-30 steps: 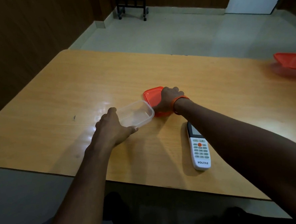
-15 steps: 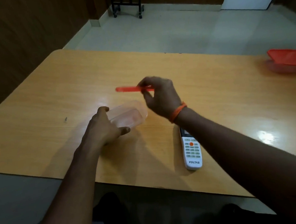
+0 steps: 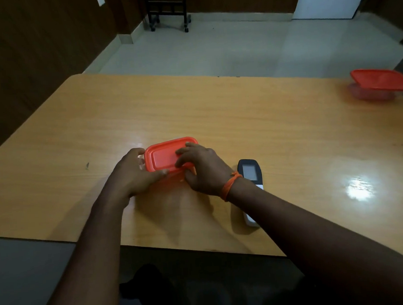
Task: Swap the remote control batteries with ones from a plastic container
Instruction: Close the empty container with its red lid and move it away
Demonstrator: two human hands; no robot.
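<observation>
Fingertips (image 3: 180, 151) of my right hand (image 3: 202, 170) lie flat on the orange lid (image 3: 163, 156), thumb hooked under its near edge, pressing it onto the clear container (image 3: 173, 177). Left hand (image 3: 135, 174) cups the container's left side, fingers round the far corner, thumb along the front rim. Lid looks seated but not surely snapped; I judge this is the closing step. Remote (image 3: 250, 173) lies face up just right of my wrist, partly hidden by it. A second lidded container (image 3: 380, 83) sits far right on the table (image 3: 265, 129). Next calls for firm pressure round every edge.
</observation>
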